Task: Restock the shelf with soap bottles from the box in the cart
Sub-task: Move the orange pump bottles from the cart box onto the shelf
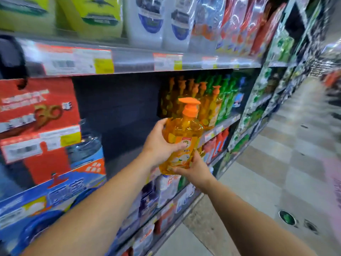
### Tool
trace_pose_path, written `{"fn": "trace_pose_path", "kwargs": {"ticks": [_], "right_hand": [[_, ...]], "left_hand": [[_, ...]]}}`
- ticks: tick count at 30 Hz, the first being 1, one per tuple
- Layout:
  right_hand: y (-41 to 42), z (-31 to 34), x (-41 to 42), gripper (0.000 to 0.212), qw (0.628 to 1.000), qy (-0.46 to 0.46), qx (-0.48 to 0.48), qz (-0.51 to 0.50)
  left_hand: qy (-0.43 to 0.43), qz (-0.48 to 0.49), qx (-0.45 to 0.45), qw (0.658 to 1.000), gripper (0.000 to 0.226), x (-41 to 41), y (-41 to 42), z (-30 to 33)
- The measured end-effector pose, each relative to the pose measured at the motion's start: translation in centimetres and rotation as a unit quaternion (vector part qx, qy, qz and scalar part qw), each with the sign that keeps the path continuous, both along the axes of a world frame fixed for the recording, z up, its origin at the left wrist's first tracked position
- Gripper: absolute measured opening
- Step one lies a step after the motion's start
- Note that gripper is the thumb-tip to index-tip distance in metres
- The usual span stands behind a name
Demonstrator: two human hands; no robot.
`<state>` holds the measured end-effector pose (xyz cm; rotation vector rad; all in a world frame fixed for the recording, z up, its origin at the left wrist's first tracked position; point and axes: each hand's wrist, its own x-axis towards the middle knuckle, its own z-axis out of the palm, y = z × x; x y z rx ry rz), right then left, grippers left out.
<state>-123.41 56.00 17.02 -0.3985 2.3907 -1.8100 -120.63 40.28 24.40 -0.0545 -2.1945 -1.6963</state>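
An orange soap bottle with an orange pump top is held upright in front of the middle shelf. My left hand wraps its left side and label. My right hand grips it from below at the base. Behind it on the shelf stand several matching orange pump bottles. To their left the shelf has a dark gap. The box and the cart are out of view.
Green bottles stand right of the orange ones. A red promo sign and a large water jug sit at the left. Refill pouches fill the shelf above. The tiled aisle floor runs along the right.
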Motion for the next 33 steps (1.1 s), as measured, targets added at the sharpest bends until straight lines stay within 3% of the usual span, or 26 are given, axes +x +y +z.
{"fn": "trace_pose_path", "kwargs": {"ticks": [7, 13, 20, 25, 29, 31, 33], "right_hand": [[5.3, 1.3, -13.0, 0.067, 0.996, 0.055, 0.060, 0.040], [8.0, 2.0, -22.3, 0.064, 0.996, 0.072, 0.059, -0.011], [8.3, 0.4, -27.6, 0.076, 0.994, 0.048, 0.096, -0.037], [9.6, -0.6, -28.8, 0.077, 0.973, 0.038, 0.202, -0.100], [10.4, -1.1, -29.7, 0.108, 0.953, 0.081, 0.254, -0.144], [10.7, -1.7, -30.1, 0.123, 0.952, 0.069, 0.272, -0.120], [11.0, -2.1, -30.3, 0.124, 0.948, 0.055, 0.300, -0.094]], "left_hand": [[0.012, 0.077, 0.021, 0.997, 0.087, -11.4, 5.3, -0.3], [0.038, 0.149, 0.066, 0.986, 0.091, -19.5, 9.9, 0.0], [0.006, 0.193, 0.082, 0.978, 0.096, -25.0, 11.7, -1.8], [-0.043, 0.220, 0.043, 0.974, 0.098, -28.1, 12.7, -4.4], [-0.046, 0.237, 0.022, 0.970, 0.103, -29.6, 13.4, -5.6], [-0.088, 0.212, -0.003, 0.973, 0.114, -30.0, 12.9, -6.4], [-0.144, 0.173, -0.013, 0.974, 0.114, -29.9, 12.6, -7.2]]}}
